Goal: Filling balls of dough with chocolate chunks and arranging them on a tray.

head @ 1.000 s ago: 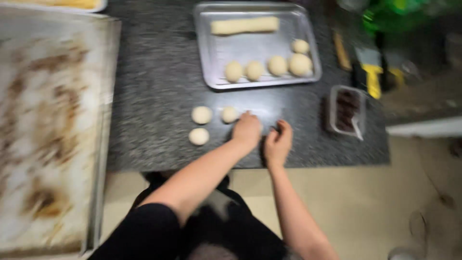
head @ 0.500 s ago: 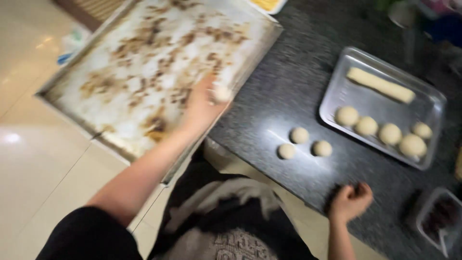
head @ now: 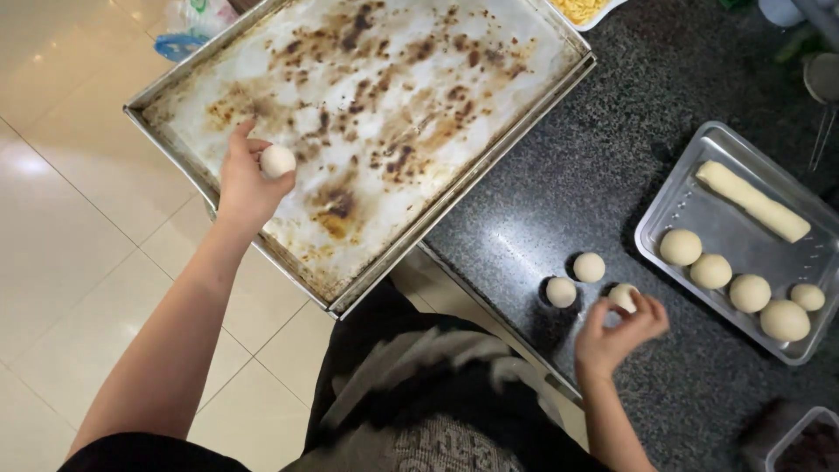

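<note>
Dough ball (head: 278, 161) sits pinched in the left hand (head: 245, 179) over the big stained baking tray (head: 489, 131), partly hidden by the fingers. Right hand (head: 616, 330) closes on a second dough ball (head: 622, 296) on the dark desk (head: 594, 166), two loose balls (head: 574, 280) beside it. Small steel tray (head: 699, 197) holds five balls and a dough log (head: 752, 201); its far edge is cut off
</note>
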